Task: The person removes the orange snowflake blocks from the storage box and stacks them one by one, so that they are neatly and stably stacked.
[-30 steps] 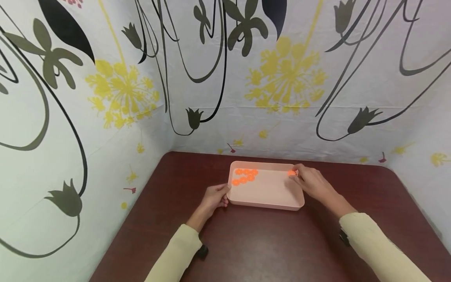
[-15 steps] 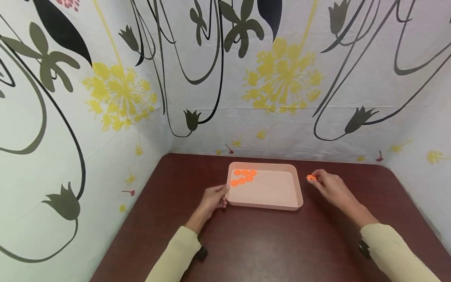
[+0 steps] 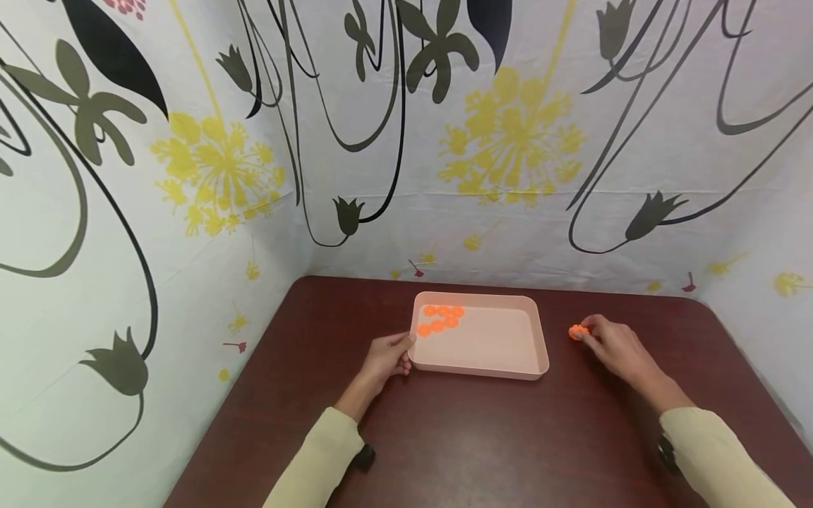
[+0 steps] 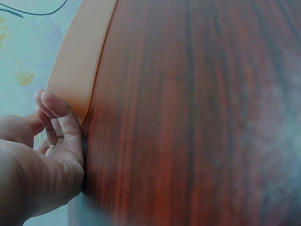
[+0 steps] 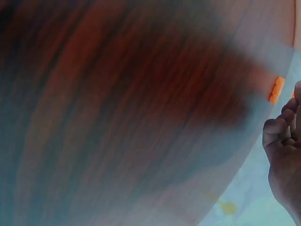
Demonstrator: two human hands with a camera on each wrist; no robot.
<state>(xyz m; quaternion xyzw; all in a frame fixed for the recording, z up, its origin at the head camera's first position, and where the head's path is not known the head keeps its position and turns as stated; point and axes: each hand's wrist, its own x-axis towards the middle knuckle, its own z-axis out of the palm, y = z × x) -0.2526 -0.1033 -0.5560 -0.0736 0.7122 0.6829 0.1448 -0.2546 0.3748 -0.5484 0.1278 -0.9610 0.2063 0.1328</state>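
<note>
A shallow peach tray lies on the table, with several orange flower-shaped pieces grouped at its back left. The left hand pinches the tray's left rim between thumb and fingers; in the left wrist view the hand is at the corner of the tray wall. Right of the tray, the right hand pinches an orange piece at or just above the table. In the right wrist view an orange piece shows beside the hand, whose fingertips are partly cut off.
The dark red-brown table reaches back to a white cloth printed with flowers and stems, which also hangs along both sides. Light sleeves cover both forearms, with a dark band or device at each wrist.
The right hand has moved from the tray's back right corner out to the right and a little nearer, carrying an orange piece. The left hand and the tray have stayed in place.
</note>
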